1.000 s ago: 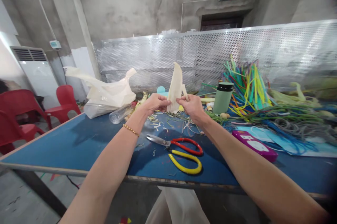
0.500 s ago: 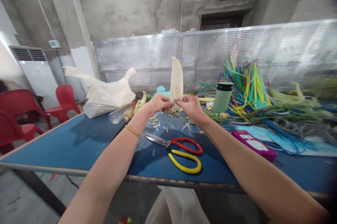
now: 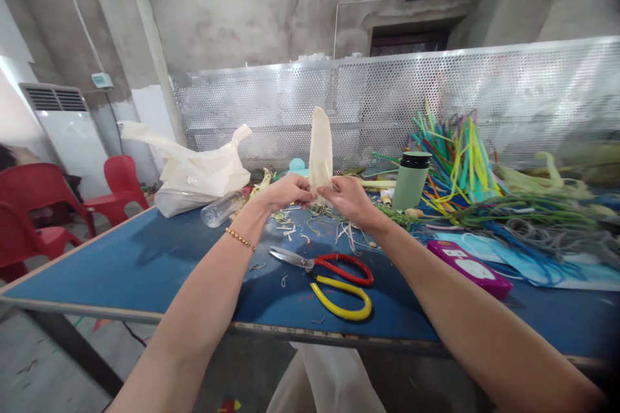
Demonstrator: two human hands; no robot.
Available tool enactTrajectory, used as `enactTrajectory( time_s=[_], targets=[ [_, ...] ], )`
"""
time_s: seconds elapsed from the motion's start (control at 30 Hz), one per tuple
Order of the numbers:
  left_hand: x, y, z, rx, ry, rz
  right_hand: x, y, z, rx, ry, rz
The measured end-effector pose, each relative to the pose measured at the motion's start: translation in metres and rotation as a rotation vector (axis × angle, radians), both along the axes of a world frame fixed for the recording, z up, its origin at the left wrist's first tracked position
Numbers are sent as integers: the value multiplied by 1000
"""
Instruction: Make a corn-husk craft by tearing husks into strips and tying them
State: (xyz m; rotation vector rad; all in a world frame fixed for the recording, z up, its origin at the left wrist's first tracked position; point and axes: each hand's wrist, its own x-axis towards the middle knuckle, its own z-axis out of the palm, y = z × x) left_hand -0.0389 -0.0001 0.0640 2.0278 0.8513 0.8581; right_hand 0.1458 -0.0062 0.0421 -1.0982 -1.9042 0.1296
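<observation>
A pale cream, husk-like strip, apparently a corn husk (image 3: 320, 145), stands upright above the table with its rounded tip pointing up. My left hand (image 3: 291, 191) pinches its lower left edge, fingers closed. On the lower right, my right hand (image 3: 349, 198) also grips it between thumb and fingers. The fingertips partly cover the husk's bottom end. Below the hands, scissors (image 3: 310, 264) with one red and one yellow handle lie on the table, blades pointing left. Thin pale scraps (image 3: 288, 230) are scattered beneath the husk.
On the blue table (image 3: 130, 258), a white plastic bag (image 3: 203, 170) and a clear bottle (image 3: 220, 209) lie left. To the right are a green tumbler (image 3: 411, 183), a magenta box (image 3: 469, 269), colourful strips (image 3: 462, 167) and tangled cords (image 3: 537, 232). A perforated metal panel (image 3: 271, 103) stands behind.
The husk has shifted slightly left and turned a little between my fingers, its tip now rounder. Both hands keep their hold. The scissors have stayed in place.
</observation>
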Motion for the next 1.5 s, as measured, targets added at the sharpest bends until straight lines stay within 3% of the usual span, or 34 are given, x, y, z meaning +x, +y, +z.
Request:
enactTrajectory(
  time_s=[0.33, 0.53, 0.77, 0.87, 1.07, 1.2, 1.33, 1.5],
  targets=[
    [-10, 0, 5, -30, 109, -86, -1, -6, 3, -32, -48, 179],
    [-8, 4, 1, 10, -49, -33, 4, -8, 6, -154, 95, 222],
    [-5, 4, -1, -15, -20, -47, 5, -11, 6, -225, 75, 271],
    [-4, 2, 0, -65, -45, -91, 5, -13, 8, -286, 90, 266],
    [-6, 1, 2, -192, -155, -217, 6, -15, 9, -459, 232, 441],
    [-9, 1, 3, -202, -192, -245, 8, -15, 10, -445, 260, 406],
    [-8, 1, 2, -177, -147, -177, 8, -16, 10, -404, 237, 386],
    [-7, -3, 2, -164, -55, -157, 7, -12, 7, -314, 369, 356]
  ],
)
